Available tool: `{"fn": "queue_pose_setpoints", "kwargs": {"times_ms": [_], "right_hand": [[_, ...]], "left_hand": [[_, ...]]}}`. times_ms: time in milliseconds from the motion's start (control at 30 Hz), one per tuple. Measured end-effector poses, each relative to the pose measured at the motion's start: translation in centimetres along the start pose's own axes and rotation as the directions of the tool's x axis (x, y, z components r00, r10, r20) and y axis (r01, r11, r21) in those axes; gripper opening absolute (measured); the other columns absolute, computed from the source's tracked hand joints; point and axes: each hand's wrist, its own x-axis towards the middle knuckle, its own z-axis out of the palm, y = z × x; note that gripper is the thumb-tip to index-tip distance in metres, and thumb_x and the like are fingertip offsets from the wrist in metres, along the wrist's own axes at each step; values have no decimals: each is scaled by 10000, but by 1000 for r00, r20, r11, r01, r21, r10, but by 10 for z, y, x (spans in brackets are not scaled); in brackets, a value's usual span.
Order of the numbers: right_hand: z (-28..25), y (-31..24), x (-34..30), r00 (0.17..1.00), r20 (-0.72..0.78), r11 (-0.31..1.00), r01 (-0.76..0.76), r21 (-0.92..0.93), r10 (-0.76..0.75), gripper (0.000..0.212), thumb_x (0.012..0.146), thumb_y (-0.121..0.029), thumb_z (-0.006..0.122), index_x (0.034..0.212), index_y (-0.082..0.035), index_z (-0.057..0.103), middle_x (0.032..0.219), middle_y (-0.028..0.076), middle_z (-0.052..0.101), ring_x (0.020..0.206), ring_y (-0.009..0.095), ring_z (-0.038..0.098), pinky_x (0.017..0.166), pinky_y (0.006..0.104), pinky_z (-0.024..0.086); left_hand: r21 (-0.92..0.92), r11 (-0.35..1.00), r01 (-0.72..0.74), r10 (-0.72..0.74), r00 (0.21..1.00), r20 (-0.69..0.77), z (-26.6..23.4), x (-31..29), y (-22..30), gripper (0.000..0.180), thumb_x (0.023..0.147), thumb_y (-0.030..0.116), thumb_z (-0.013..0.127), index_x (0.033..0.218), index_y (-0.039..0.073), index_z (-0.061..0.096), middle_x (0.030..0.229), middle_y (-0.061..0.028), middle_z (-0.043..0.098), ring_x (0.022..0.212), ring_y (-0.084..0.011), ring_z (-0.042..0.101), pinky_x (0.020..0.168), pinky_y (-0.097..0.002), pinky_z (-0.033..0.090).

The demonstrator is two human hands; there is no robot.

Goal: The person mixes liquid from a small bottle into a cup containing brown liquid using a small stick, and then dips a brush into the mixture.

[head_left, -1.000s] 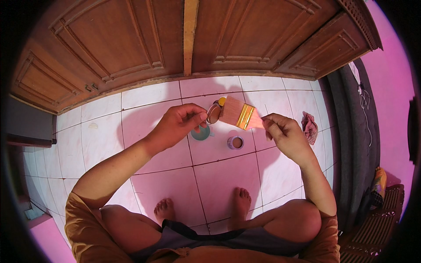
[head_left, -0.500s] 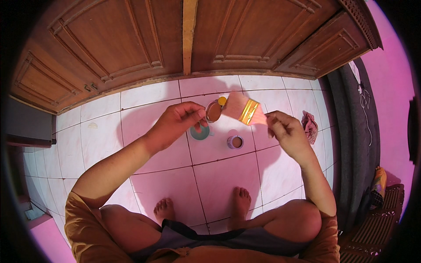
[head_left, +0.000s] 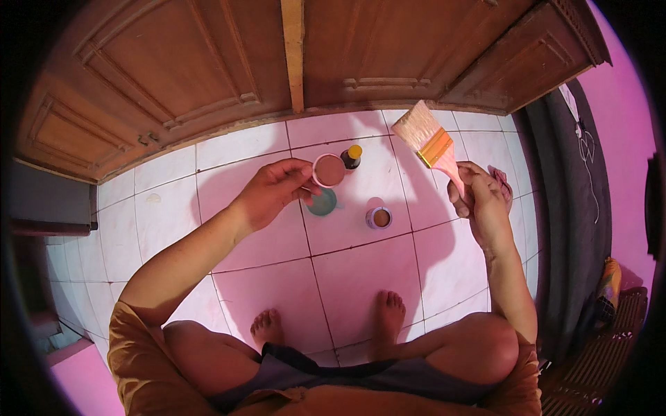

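My left hand pinches a round lid with a pale rim and a brown face, raised above the floor. In my right hand is a wide paintbrush with a pink handle, gold band and pale bristles, pointing up and left. Below the lid stands a teal cup, partly covered by my left fingers. Just beyond it is a small dark bottle with a yellow cap. Between my hands, a small can of brown paint sits open on the tiles.
Brown wooden cabinet doors rise ahead of me. A crumpled pinkish cloth lies behind my right hand. To the right run a dark cushioned piece with a white cable and a slatted rack. My bare feet flank the middle tiles.
The paintbrush has moved away from the lid, up and to the right, and now points more upward. The lid has shifted slightly left and faces me more, uncovering the bottle.
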Motion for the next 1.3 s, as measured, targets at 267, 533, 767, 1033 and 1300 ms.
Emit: {"fn": "queue_pose_setpoints", "kwargs": {"times_ms": [267,533,767,1033,1300], "right_hand": [[-23,28,10,1000,-30,991,0,136,4,286,1019,-229,512,1155,-25,659,731,9,604,555,67,403,518,229,308],[-45,57,21,997,-77,962,49,268,-29,275,1037,-221,481,1179,-36,626,749,-3,609,570,59,431,518,223,313],[-62,97,36,997,-78,942,30,334,-4,252,1047,-207,473,1181,-49,617,783,0,630,594,67,468,535,234,342],[-86,151,56,998,-42,954,-40,297,55,217,1086,-175,468,1211,-75,614,956,27,692,780,99,589,734,246,444],[-102,169,59,990,-99,926,-56,374,100,213,1086,-180,469,1198,-73,613,956,35,689,807,118,586,751,273,455]], "left_hand": [[67,983,174,-174,985,6,-3,-8,-37,231,1101,200,548,1206,20,647,1043,-85,700,948,-193,681,801,-350,546],[162,962,218,-230,971,58,29,25,-45,273,1088,239,586,1206,4,657,1014,-75,700,938,-173,684,778,-331,556],[46,977,207,-208,978,23,56,59,-95,283,1087,244,587,1228,6,644,1058,-74,697,959,-170,679,794,-330,552],[-13,994,105,-106,976,-191,81,106,-141,287,1072,261,615,1210,12,650,1063,-70,711,948,-160,690,755,-310,541],[82,967,241,-200,919,-340,84,163,-176,257,1063,239,618,1196,25,671,1039,-67,718,843,-162,707,665,-293,531]]}}
